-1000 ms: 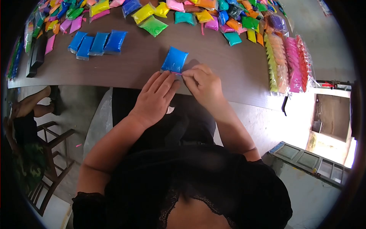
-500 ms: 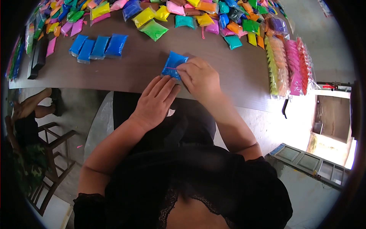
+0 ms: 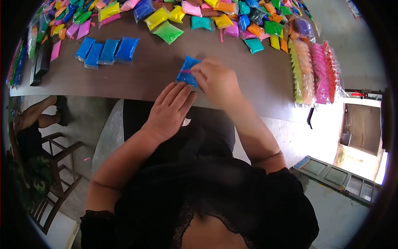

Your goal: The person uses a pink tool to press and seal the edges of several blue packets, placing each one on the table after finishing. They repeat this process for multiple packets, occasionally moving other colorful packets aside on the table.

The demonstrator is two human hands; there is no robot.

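Observation:
A clear plastic packet with blue filling (image 3: 188, 65) lies flat on the table in front of me. My left hand (image 3: 169, 107) rests with outstretched fingers at the packet's lower edge, fingertips touching it. Above the packet's right part, my right hand (image 3: 217, 81) is closed in a pinch on a thin pink stick (image 3: 186, 71), whose end points left across the blue surface. The rest of the stick is hidden by the fingers. To the left, several similar blue packets (image 3: 94, 54) lie side by side in a row.
A heap of many-coloured packets (image 3: 203, 10) runs along the back of the brown table (image 3: 141, 79). Strips of yellow, orange, pink and red packets (image 3: 317, 72) lie at the right edge. Another person's leg (image 3: 35, 112) and a wooden stool frame (image 3: 62, 166) are at lower left.
My right hand has shifted slightly and turned, with the pink stick still over the blue packet. My left hand has stayed almost in place.

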